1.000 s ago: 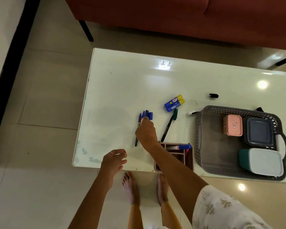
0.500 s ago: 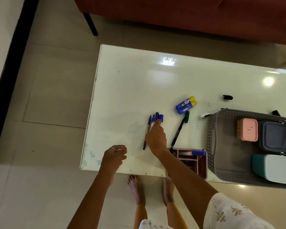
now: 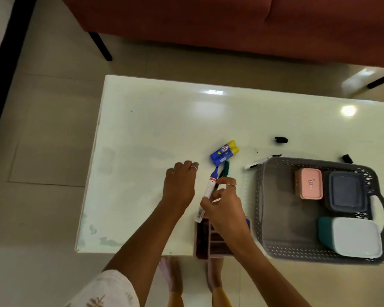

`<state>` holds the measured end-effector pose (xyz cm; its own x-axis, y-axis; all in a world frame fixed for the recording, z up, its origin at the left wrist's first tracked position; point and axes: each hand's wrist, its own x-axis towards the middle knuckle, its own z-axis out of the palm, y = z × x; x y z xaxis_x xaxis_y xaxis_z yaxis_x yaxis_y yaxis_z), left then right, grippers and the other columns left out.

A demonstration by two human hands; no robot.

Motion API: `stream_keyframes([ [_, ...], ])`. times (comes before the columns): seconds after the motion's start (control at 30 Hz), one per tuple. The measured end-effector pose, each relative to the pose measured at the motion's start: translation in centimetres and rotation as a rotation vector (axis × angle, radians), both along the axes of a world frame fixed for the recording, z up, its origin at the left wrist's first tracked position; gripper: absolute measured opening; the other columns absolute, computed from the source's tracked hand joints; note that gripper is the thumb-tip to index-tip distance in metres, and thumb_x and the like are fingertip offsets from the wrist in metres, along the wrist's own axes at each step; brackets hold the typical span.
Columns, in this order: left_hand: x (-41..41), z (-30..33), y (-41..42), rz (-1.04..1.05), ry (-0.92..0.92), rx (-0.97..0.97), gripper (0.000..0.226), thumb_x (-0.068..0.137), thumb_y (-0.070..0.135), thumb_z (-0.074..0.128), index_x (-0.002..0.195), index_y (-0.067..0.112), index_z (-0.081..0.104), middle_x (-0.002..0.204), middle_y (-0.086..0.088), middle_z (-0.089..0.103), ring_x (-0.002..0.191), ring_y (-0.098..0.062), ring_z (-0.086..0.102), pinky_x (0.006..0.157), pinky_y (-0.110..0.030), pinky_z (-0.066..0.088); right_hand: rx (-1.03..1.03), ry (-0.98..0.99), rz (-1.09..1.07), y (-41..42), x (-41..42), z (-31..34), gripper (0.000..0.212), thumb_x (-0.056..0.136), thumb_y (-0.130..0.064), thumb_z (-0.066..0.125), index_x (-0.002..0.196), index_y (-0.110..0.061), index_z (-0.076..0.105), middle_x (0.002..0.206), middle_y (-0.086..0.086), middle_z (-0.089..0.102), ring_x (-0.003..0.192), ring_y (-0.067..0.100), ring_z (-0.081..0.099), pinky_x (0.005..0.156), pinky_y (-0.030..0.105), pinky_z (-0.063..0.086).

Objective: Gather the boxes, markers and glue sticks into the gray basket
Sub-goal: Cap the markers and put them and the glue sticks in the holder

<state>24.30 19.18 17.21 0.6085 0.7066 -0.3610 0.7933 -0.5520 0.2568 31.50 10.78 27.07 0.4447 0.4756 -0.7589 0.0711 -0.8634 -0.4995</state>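
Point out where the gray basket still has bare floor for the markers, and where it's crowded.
The gray perforated plastic basket has bare floor along its left half, bordered by its left wall and the pink box. The right half is crowded: pink box, dark gray lidded box and teal box with white lid sit close together.

The right hand (image 3: pixel 225 204), which a second ago pressed down on the cluster of blue markers on the table (image 3: pixel 142 134), has lifted off and now grips a blue-capped marker (image 3: pixel 209 187) (white barrel, cap pointing away from the person) above the table, just over the pink organizer (image 3: pixel 203 240). The left hand (image 3: pixel 180 185), earlier hanging off the near table edge, has moved forward and now lies palm down on the spot where the markers lay, hiding whatever remains there.
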Motion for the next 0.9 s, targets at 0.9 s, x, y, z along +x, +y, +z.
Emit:
stream_keyframes([
  [0.9, 5.0, 2.6, -1.7, 0.775, -0.523, -0.492, 0.036, 0.083, 0.016, 0.07, 0.119, 0.017, 0.06, 0.11, 0.004, 0.057, 0.095, -0.01, 0.052, 0.083, -0.02, 0.041, 0.135, 0.064, -0.049, -4.9, 7.5, -0.6, 0.053, 0.088, -0.018, 0.06, 0.135, -0.03, 0.037, 0.084, -0.012, 0.052, 0.08, 0.011, 0.062, 0.076, 0.028, 0.058],
])
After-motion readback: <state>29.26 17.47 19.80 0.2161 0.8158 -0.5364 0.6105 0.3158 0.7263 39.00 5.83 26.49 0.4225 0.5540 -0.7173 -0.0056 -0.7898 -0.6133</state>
